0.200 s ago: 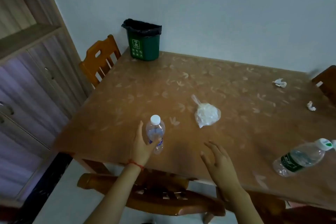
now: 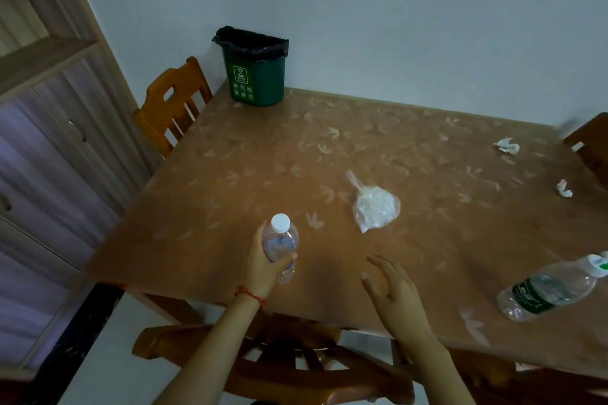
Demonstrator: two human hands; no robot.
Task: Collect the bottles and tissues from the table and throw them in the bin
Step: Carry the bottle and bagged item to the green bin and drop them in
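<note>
A small clear bottle (image 2: pixel 280 246) with a white cap is held upright near the front edge of the tabletop (image 2: pixel 230 181), toward its left corner; the fingers of the left hand (image 2: pixel 263 268) are clamped around its body. The right hand (image 2: pixel 393 294) is held just above the front edge with its fingers spread apart, touching nothing. A second bottle (image 2: pixel 552 289), green-labelled, is lying on its side near the front right corner. Two crumpled tissues (image 2: pixel 506 145) (image 2: pixel 564 189) are seen by the right edge. A clear plastic bag (image 2: pixel 373 204) lies mid-tabletop. The green bin (image 2: pixel 255 74) stands at the far left corner.
</note>
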